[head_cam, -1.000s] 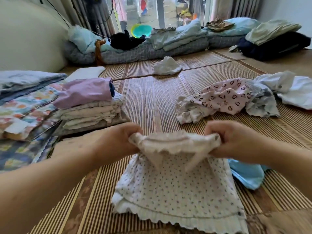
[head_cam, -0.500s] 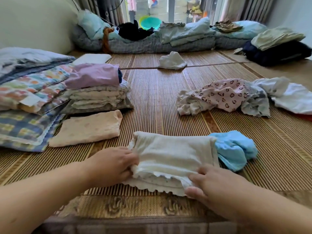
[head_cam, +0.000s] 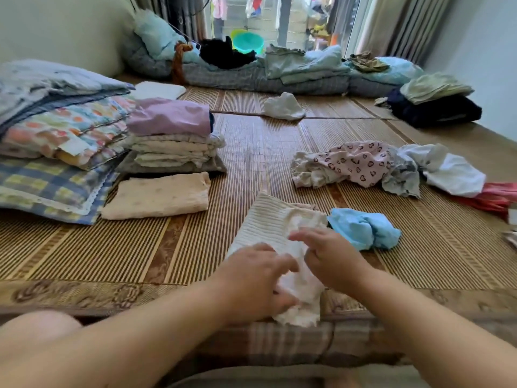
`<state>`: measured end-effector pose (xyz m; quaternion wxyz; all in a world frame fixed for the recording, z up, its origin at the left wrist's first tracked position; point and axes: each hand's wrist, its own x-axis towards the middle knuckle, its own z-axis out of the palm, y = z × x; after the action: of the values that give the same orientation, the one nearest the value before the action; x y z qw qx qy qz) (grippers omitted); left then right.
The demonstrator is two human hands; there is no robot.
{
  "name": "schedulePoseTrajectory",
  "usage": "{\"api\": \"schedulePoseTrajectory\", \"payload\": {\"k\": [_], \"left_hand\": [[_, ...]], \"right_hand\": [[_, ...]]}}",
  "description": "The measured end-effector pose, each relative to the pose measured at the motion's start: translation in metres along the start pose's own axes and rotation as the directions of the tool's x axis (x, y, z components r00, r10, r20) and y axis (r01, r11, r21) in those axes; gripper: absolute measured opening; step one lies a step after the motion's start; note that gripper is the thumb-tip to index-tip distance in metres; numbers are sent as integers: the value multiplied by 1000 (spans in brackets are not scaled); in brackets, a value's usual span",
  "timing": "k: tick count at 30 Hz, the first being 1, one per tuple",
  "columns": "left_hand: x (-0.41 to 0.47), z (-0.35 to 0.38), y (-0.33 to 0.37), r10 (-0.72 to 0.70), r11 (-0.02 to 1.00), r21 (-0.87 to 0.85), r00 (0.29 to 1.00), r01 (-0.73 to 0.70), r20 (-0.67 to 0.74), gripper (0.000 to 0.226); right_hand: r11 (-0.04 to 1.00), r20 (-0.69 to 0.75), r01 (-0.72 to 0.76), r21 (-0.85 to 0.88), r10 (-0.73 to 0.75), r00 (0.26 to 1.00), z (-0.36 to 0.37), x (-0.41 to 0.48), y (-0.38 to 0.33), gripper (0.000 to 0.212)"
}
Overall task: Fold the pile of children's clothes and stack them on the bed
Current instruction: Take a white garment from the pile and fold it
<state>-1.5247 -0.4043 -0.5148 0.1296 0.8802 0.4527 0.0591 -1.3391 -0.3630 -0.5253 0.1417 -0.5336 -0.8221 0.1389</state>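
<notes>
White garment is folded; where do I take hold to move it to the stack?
Likely its long edges at mid-length, one hand from each side. The white garment lies as a narrow folded strip running away from you; lifting by the near end, where the left hand grips it, could let it unfold.

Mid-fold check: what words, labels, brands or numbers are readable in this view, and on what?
No readable text anywhere in this view.
The white tag on the floral quilt: blank or too blurred to read.
The heart-print garment: pattern only, no letters.
The folded white garment gripped by the left hand: no label showing.
</notes>
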Motion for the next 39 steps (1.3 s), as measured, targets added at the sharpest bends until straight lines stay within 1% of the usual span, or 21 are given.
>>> {"api": "schedulePoseTrajectory", "payload": {"k": [1,2,3,4,5,7,10,12,16,18,19,21,22,24,26,28,30,32,35,37,39], "left_hand": [[-3,-4,-16,-16,998,53,1000,15,17,70],[-8,-6,-31,-39,996,79,995,31,92,81],[-14,-7,-43,-55,995,87,980,39,192,89],[-19,-7,-52,-52,994,102,962,26,269,95],[-24,-5,-58,-37,992,128,949,-4,313,99],[-32,-3,-59,-4,981,186,943,-61,332,103],[-46,-5,-50,38,963,236,934,-129,356,96],[-57,-6,-44,55,964,222,928,-146,369,89],[-70,-8,-40,118,981,119,961,-151,249,60],[-68,-15,-44,71,996,-66,979,-59,193,46],[-65,-20,-45,22,972,-235,987,16,156,39],[-53,-32,-45,-93,786,-607,993,117,71,26],[-43,-38,-45,-164,685,-715,986,140,36,22],[-18,-45,-51,-308,540,-818,951,200,29,23],[6,-45,-59,-451,436,-835,885,336,120,42],[20,-37,-68,-577,524,-663,795,535,185,61],[27,-27,-71,-640,576,-493,735,652,225,72],[31,-20,-68,-651,582,-474,728,661,217,76],[39,-12,-65,-657,560,-497,721,662,220,69],[44,-7,-67,-628,448,-622,721,642,292,58],[44,-7,-70,-558,226,-777,732,587,391,57]], "right_hand": [[996,77,52,76,-58,995,2,-16,-5,56],[996,195,71,52,-80,978,8,-30,-7,79],[995,313,82,-60,-60,948,15,-40,-5,101],[977,350,112,-182,-43,936,24,-48,-1,114],[952,310,154,-264,-68,948,33,-54,3,114],[931,233,200,-304,-131,964,45,-63,6,93],[952,156,222,-213,-191,969,48,-74,13,64],[969,124,216,-124,-200,972,44,-83,15,52],[975,176,92,202,-129,976,20,-93,2,33],[915,220,-57,399,-36,975,5,-92,-8,27],[857,213,-98,505,-14,977,-2,-89,-11,21],[762,142,-137,633,59,988,-19,-76,-16,17],[737,106,-166,655,127,986,-28,-65,-19,20],[682,65,-270,679,311,948,-38,-39,-21,23],[583,71,-389,713,493,867,-38,-11,-14,26],[579,121,-551,602,616,779,-30,8,-4,49],[612,190,-690,387,679,709,-21,12,3,69],[632,225,-713,303,679,699,-13,11,7,63],[644,245,-673,365,631,736,-1,12,4,47],[644,183,-657,391,646,741,6,15,0,49],[630,104,-643,436,674,731,8,17,-5,57]]}}
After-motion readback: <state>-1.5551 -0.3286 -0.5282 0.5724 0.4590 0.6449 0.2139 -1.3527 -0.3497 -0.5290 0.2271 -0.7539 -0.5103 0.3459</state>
